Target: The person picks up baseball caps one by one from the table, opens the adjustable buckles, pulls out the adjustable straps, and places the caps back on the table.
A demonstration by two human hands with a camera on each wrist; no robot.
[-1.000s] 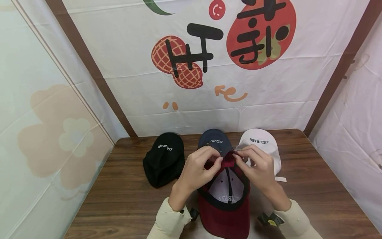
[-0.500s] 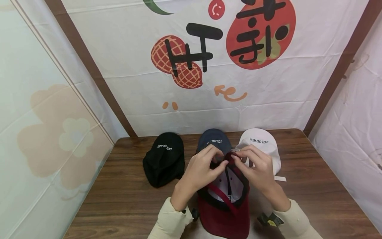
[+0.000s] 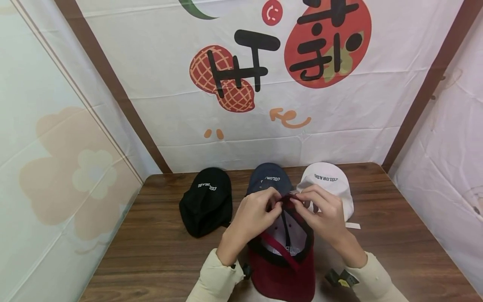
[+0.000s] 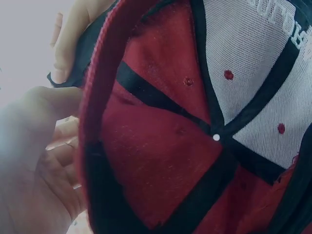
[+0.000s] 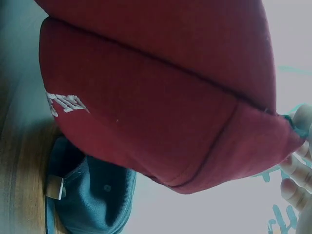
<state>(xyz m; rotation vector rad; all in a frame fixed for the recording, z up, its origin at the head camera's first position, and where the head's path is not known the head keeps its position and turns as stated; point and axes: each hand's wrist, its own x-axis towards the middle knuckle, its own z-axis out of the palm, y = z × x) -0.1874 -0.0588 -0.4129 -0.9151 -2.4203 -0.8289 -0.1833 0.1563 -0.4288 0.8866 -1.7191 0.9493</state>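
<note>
Two hands pinch rear rim of maroon cap (image 3: 283,268): left hand (image 3: 258,214) and right hand (image 3: 327,210), finger and thumb each. Cap sits between and below hands, opening facing person, brim nearest; strap (image 3: 280,249) runs across opening. Likely light, soft-crowned, stiffer at brim, hardly fragile; strap probably floppy, rear rim good hold. Navy cap (image 3: 269,178) just beyond left hand, white cap (image 3: 328,183) just beyond right hand, crowding far side; black cap (image 3: 206,203) left of left hand. Wider room: table (image 3: 396,235) right of right hand, out to edge.
</note>
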